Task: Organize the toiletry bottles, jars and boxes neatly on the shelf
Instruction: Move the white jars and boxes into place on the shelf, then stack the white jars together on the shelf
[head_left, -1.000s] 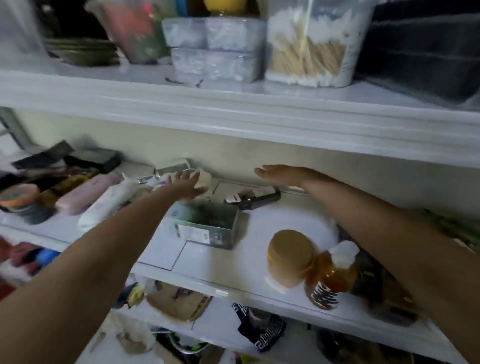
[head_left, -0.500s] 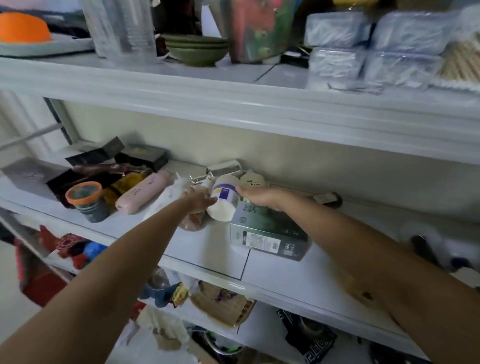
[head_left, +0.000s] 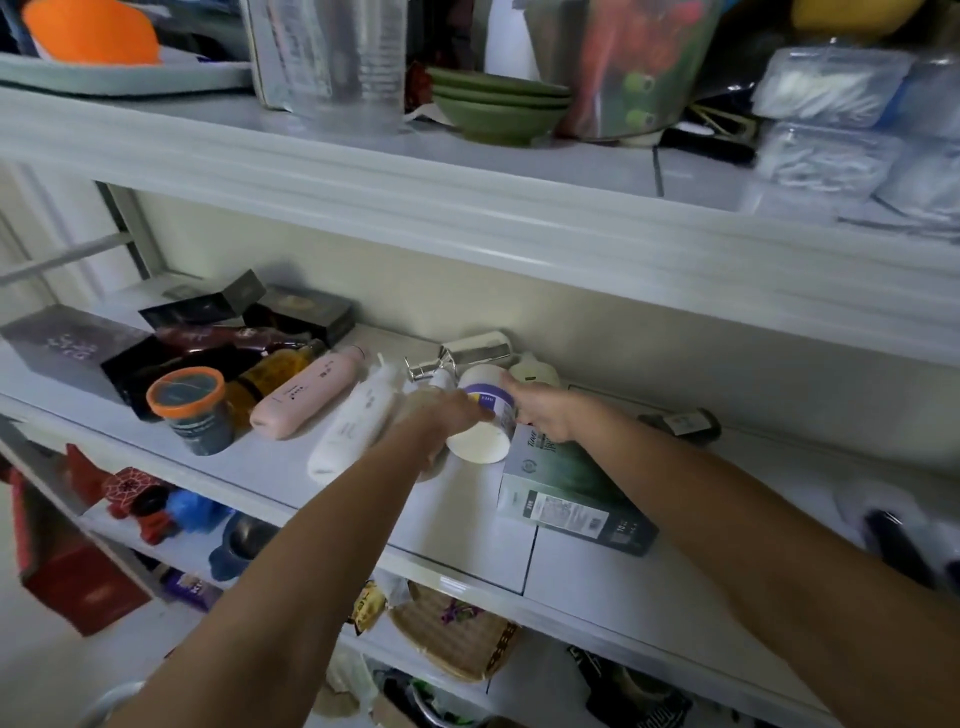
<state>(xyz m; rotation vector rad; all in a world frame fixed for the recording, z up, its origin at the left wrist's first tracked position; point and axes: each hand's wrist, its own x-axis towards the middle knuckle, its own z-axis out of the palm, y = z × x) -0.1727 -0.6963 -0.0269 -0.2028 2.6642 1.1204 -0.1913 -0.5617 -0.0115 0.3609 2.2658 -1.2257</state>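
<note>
1. At the left end of the shelf (head_left: 467, 519) a grey box (head_left: 62, 345) lies flat, with a black box (head_left: 306, 312) behind it by the back wall. An orange-lidded jar (head_left: 189, 408) stands upright nearer the front edge.
2. Just right of that jar, an amber bottle (head_left: 275, 374), a pink bottle (head_left: 306, 395) and a white bottle (head_left: 353, 426) lie on their sides next to one another, tops toward the wall.
3. My left arm reaches in from the lower left, nearly straight, across the shelf's front edge. My left hand (head_left: 447, 415) has its back turned toward me, and its fingers curl onto the left side of the white jar (head_left: 485, 423), gripping it.
4. The white jar, which has a purple band, sits mid-shelf near the back wall. It is tipped so that its round base faces me, and it is held between my two hands.
5. My right arm comes in from the lower right and passes over the green box (head_left: 566, 493), which lies flat just right of the jar. My right hand (head_left: 545, 410) lays fairly straight fingers against the jar's right side, touching it rather than wrapping it.
6. Farther right, a dark bottle (head_left: 680, 423) lies on its side by the wall, apart from my hand.
</note>
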